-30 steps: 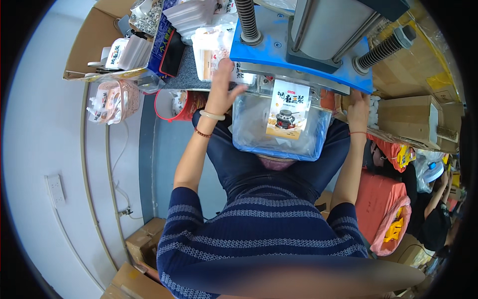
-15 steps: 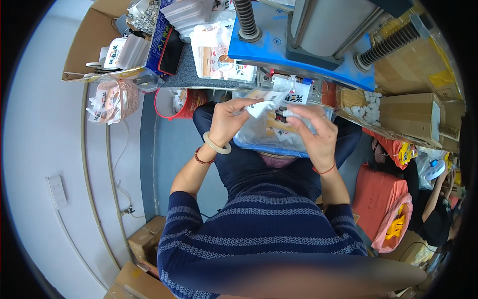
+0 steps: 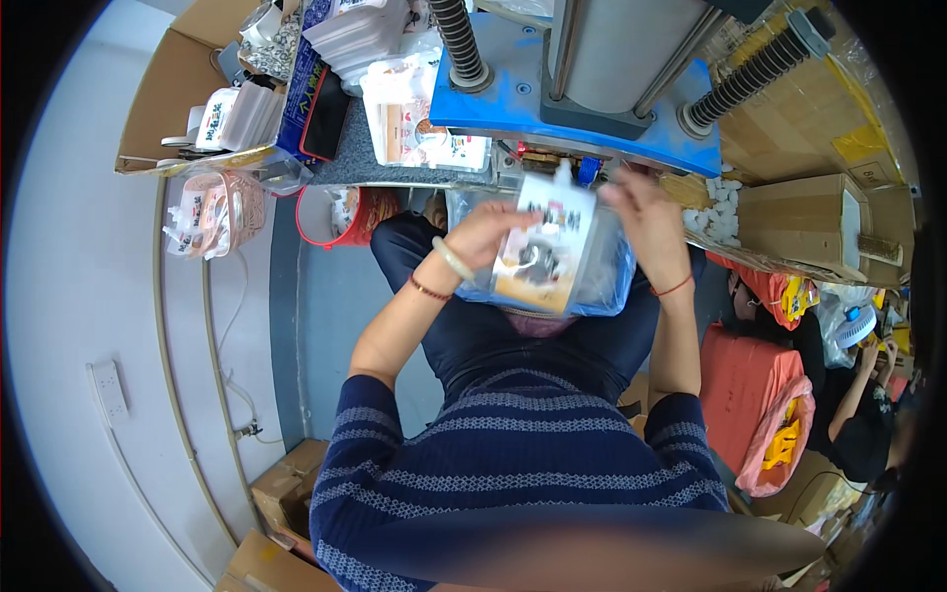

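Note:
My left hand [image 3: 490, 230] and my right hand [image 3: 646, 222] both grip a flat printed pouch [image 3: 546, 247], white at the top and tan at the bottom, held upright over my lap. Below it a clear blue-tinted plastic bin [image 3: 597, 281] rests on my thighs. The pouch sits just under the front edge of a blue press machine [image 3: 577, 109] with black springs. A pale bangle and a red cord show on my left wrist, a red cord on my right wrist.
White packets [image 3: 414, 118] lie stacked on the bench to the left of the press. A red bucket [image 3: 340, 217] stands below. Cardboard boxes [image 3: 809, 212] sit at right, a bag of packets [image 3: 212, 207] at left. Another person [image 3: 858, 395] sits at lower right by orange sacks [image 3: 755, 395].
My hands left the press and the bin's edges, came together over my lap and took up the pouch, which now stands upright between them.

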Available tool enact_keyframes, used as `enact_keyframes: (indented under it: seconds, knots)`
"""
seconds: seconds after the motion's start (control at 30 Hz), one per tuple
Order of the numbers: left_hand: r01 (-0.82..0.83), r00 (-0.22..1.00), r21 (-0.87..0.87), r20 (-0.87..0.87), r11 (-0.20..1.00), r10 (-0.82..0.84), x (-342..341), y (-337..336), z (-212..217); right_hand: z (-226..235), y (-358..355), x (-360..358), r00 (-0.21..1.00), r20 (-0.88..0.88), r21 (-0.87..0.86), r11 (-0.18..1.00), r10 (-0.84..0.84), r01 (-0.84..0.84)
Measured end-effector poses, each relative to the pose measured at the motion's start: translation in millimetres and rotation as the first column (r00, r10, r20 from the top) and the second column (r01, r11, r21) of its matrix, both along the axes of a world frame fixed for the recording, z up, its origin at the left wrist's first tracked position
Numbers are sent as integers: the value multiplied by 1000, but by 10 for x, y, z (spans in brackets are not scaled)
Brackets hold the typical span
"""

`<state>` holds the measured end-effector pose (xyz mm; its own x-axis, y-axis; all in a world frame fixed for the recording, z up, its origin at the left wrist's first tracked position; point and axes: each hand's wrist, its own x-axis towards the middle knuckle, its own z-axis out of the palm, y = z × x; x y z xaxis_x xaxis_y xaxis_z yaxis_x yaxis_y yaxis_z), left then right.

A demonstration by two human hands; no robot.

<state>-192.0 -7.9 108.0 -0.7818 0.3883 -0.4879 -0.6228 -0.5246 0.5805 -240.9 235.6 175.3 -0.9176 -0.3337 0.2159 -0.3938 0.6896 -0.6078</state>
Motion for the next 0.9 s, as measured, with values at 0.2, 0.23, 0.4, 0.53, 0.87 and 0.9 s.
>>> enact_keyframes:
  seconds: [0.2,0.23,0.4,0.53,0.87,0.9]
  knots:
    - [-108,994,18,-29,994,108,-275,78,-41,-498,887,-557,807,-494,383,753,-323,535]
    - [-98,994,11,-36,995,98,-262,81,-13,-687,939,-614,810,-489,383,755,-323,532]
    - [-188,948,-508,-316,841,21,-213,-241,-55,-825,841,-758,937,-293,395,869,-188,298]
    - [-811,535,-585,-745,5,-399,-323,-781,-100,-551,604,-603,905,-163,309,851,-392,424]
    - [-726,626,-682,-706,83,-331,275,-627,82,76,154,470,957,251,-384,892,-147,237]
    - [-640,697,-732,-681,234,-224,313,-578,160,45,27,565,970,240,-367,922,-36,126]
